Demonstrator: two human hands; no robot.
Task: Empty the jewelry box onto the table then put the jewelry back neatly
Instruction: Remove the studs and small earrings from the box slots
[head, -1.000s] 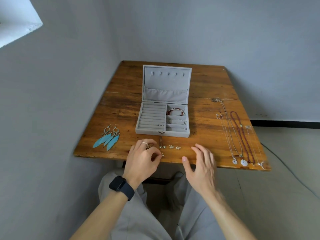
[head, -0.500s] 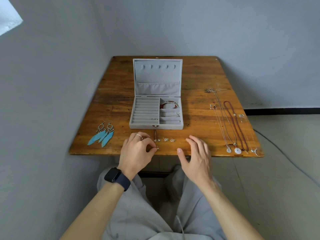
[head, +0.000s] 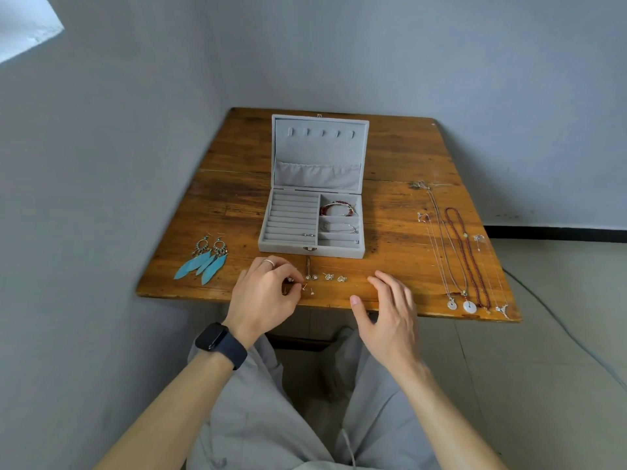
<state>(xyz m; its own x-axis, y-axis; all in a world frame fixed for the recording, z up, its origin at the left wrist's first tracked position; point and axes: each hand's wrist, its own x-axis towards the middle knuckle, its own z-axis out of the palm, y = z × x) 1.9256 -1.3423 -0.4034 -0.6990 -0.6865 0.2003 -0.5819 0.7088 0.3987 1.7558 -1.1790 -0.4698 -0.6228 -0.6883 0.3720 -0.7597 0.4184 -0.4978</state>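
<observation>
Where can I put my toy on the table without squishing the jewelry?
Bare wood lies between the jewelry box and the necklaces, and left of the box beyond the feather earrings. The front edge by the stud earrings is crowded.

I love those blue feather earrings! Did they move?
No. The turquoise feather earrings still lie left of the open grey jewelry box, near the wooden table's front edge.

Two bare forearms (head: 169,408) reach forward from the bottom of the view. The left hand (head: 264,296) lies palm down with its fingers curled, thumb and forefinger pinching a small stud (head: 304,286). The right hand (head: 386,313) is beside it, palm down, fingers relaxed and slightly spread, thumb out, holding nothing.
</observation>
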